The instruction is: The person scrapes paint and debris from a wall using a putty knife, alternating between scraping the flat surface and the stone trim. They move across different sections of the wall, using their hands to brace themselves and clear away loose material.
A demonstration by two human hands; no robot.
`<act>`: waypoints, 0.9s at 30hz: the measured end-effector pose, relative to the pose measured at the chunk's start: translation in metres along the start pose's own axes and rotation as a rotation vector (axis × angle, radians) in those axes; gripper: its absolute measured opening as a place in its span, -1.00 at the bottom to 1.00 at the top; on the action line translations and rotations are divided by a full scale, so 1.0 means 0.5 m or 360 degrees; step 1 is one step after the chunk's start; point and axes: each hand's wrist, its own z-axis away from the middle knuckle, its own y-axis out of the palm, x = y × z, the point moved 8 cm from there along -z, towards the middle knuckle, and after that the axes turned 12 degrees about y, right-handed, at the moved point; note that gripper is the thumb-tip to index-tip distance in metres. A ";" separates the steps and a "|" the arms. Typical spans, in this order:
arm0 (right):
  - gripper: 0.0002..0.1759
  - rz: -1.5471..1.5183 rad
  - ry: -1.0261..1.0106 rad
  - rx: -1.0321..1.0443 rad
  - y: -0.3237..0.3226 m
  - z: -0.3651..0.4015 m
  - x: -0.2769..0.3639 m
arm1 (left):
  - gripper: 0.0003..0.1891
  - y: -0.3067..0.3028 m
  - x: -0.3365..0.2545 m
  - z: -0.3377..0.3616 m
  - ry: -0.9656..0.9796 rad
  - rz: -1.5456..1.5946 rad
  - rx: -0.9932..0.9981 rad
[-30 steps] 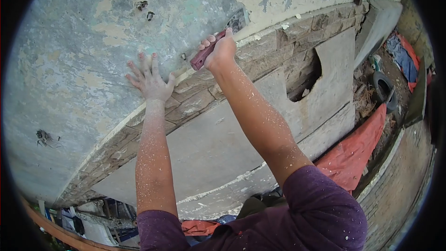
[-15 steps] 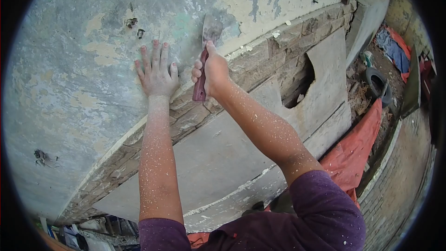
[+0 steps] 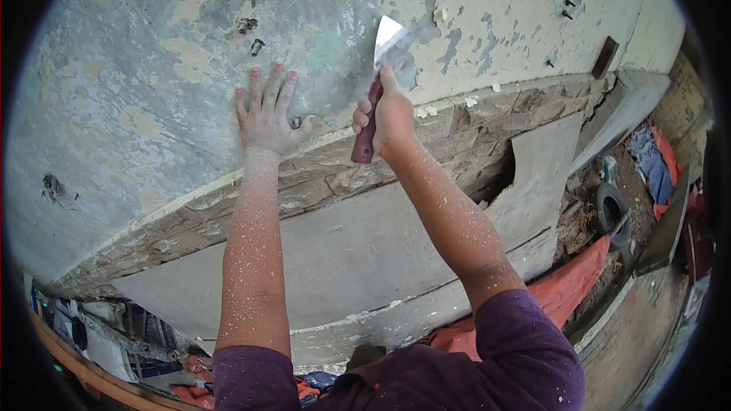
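My right hand [image 3: 394, 114] is wrapped round the dark red handle of a putty knife [image 3: 394, 39]. Its wide metal blade points up and lies at the wall [image 3: 320, 0], close to the edge of the peeling cream paint [image 3: 518, 15]. To the left, my left hand [image 3: 268, 118] rests flat against the bare grey-green surface, fingers spread, nothing in it. Pale dust coats that hand, and white flecks dot both forearms. Just above the left fingertips, two metal bolts [image 3: 257, 46] stick out of the wall.
A rough stone ledge [image 3: 304, 186] runs below the painted wall, with paint chips on it. Under it are grey panels [image 3: 343, 259], one with a broken hole. At right lie a tyre [image 3: 611, 215], a red-orange tarp [image 3: 575, 278] and blue cloth [image 3: 649, 164].
The view has shifted and turned slightly. My right hand has moved the putty knife, whose blade now catches bright light. My left hand stays flat on the wall, its thumb spread wider.
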 end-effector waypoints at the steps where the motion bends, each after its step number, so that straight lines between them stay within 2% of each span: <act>1: -0.62 0.0133 0.0132 0.0004 -0.013 -0.004 -0.063 | -0.06 -0.001 0.000 0.001 0.0021 -0.0013 -0.0086; 3: -0.62 0.0097 0.0153 -0.0007 -0.008 0.008 -0.055 | -0.06 0.000 -0.005 0.004 0.0069 -0.0021 -0.0177; 4: -0.63 0.0015 0.0133 -0.0016 0.013 0.024 0.000 | -0.04 -0.004 -0.005 0.004 0.0091 0.0013 -0.0245; 6: -0.63 -0.0063 -0.0155 0.0010 0.024 -0.015 0.147 | -0.01 -0.008 -0.009 0.008 0.0135 0.0066 -0.0308; 8: -0.63 -0.0017 -0.0233 -0.0013 0.028 -0.013 0.198 | -0.03 -0.006 -0.006 0.006 0.0103 0.0076 -0.0225; 10: -0.62 0.0144 0.0022 -0.0043 0.022 0.014 0.104 | -0.04 -0.008 -0.006 0.004 0.0114 0.0103 -0.0217; 12: -0.61 0.0276 0.0131 -0.0079 0.027 0.030 0.033 | -0.05 -0.007 -0.008 0.002 0.0115 0.0125 -0.0215; 14: -0.61 0.0223 0.0072 -0.0098 0.058 0.040 0.082 | -0.06 -0.010 -0.006 0.005 0.0161 0.0196 -0.0290; 15: -0.62 0.0249 -0.0109 -0.0124 0.076 0.037 0.137 | -0.06 -0.011 -0.009 0.008 0.0180 0.0208 -0.0291; 16: -0.62 0.0264 -0.0249 -0.0017 0.094 0.025 0.189 | -0.06 -0.009 -0.010 0.010 0.0188 0.0181 -0.0254; 17: -0.63 0.0278 -0.0290 -0.0065 0.094 0.020 0.204 | -0.07 -0.010 -0.007 0.003 0.0188 0.0150 -0.0235; 18: -0.63 0.0297 -0.0319 -0.0121 0.090 0.017 0.204 | -0.07 -0.012 -0.008 0.005 0.0196 0.0163 -0.0243; 21: -0.64 0.0348 -0.0095 -0.0197 0.072 0.025 0.093 | -0.08 -0.015 -0.007 0.002 0.0197 0.0164 -0.0221; 22: -0.64 0.0352 -0.0102 -0.0199 0.085 0.027 0.104 | -0.10 -0.011 -0.006 0.001 0.0192 0.0146 -0.0192; 24: -0.64 0.0433 -0.0324 -0.0198 0.117 0.028 0.187 | -0.11 -0.006 -0.008 0.006 0.0187 0.0140 -0.0170; 25: -0.64 0.0516 -0.0441 -0.0041 0.142 0.009 0.253 | -0.11 -0.006 -0.008 0.006 0.0205 0.0172 -0.0159; 27: -0.64 0.0588 -0.0525 -0.0097 0.166 0.022 0.307 | -0.10 -0.006 -0.005 0.001 0.0200 0.0199 -0.0166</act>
